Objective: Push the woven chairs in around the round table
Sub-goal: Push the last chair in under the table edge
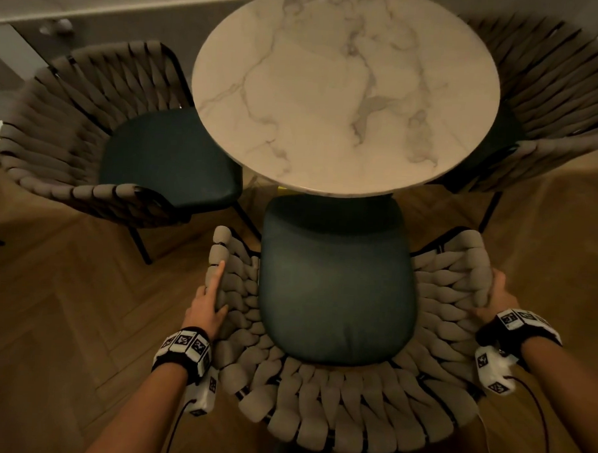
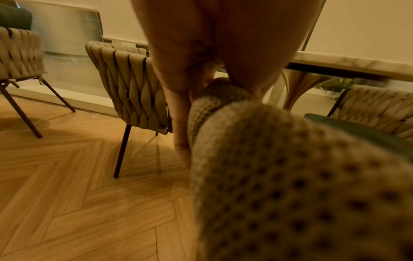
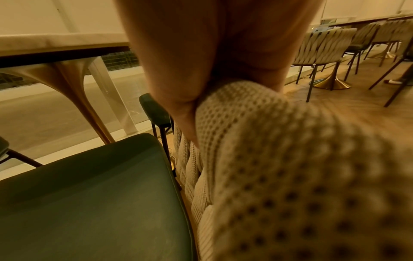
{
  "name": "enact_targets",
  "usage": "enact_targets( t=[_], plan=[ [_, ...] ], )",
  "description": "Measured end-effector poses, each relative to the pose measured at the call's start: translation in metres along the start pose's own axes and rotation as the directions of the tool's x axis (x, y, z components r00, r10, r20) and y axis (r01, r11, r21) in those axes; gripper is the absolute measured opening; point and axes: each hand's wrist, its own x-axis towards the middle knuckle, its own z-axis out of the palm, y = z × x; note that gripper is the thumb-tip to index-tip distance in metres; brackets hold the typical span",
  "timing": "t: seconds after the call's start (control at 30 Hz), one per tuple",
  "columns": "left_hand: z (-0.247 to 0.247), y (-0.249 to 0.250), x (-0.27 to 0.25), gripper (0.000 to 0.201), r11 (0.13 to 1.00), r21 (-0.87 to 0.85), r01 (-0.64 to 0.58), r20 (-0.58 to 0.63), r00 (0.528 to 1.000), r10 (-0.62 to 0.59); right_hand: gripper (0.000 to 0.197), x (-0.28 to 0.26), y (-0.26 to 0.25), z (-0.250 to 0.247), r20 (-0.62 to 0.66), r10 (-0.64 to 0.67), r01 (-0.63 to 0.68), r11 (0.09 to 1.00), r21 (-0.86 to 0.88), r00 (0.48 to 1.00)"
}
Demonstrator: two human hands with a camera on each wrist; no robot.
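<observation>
Left hand (image 1: 208, 304): grips near chair (image 1: 334, 330) armrest, lower centre.
Right hand (image 1: 493, 300): grips opposite armrest, steering it straight under round table (image 1: 344, 91).

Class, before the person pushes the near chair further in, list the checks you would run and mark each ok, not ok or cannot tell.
1. Left hand grips the near chair at its left arm: ok.
2. Right hand grips its right arm: ok.
3. Seat front sits under the round table edge: ok.
4. Seat lines up with the table: ok.
5. Left chair clear of the path: ok.
6. Chair legs clear of the table's base: cannot tell.
</observation>
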Motion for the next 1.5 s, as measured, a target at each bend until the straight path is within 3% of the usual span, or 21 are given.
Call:
enact_targets(
  t=[0.43, 0.67, 0.87, 1.2, 1.3, 1.43, 1.5],
  plan=[
    [0.006, 0.012, 0.008, 0.098, 0.999, 0.038, 0.034, -0.038, 0.999, -0.032, 0.085, 0.016, -0.009, -0.013, 0.030, -0.049, 0.050, 0.998, -0.031, 0.998],
    [0.009, 0.023, 0.003, 0.100, 0.990, 0.110, 0.093, -0.069, 0.994, -0.085, 0.109, 0.010, -0.001, -0.010, 0.028, -0.109, 0.112, 0.986, -0.122, 0.994],
    [0.016, 0.032, -0.009, 0.091, 0.984, 0.105, 0.141, -0.098, 0.986, -0.131, 0.098, -0.002, -0.008, -0.016, 0.048, -0.125, 0.131, 0.974, -0.186, 0.991],
    [0.015, 0.028, -0.005, 0.090, 0.991, 0.073, 0.115, -0.073, 0.991, -0.110, 0.097, 0.002, -0.012, -0.011, 0.036, -0.054, 0.059, 0.980, -0.188, 0.998],
    [0.012, 0.030, -0.008, 0.090, 0.993, 0.052, 0.110, -0.046, 0.993, -0.107, 0.093, -0.004, -0.026, -0.008, 0.046, 0.002, 0.011, 0.962, -0.274, 0.999],
    [0.003, 0.018, -0.010, 0.090, 0.999, -0.024, 0.033, 0.029, 0.999, -0.033, 0.086, -0.018, -0.073, 0.011, 0.046, 0.181, -0.141, 0.879, -0.456, 0.982],
    [-0.012, 0.002, -0.010, 0.081, 0.992, -0.110, -0.064, 0.077, 0.994, 0.072, 0.083, -0.031, -0.111, 0.029, 0.071, 0.072, -0.032, 0.889, -0.457, 0.995]
  ],
)
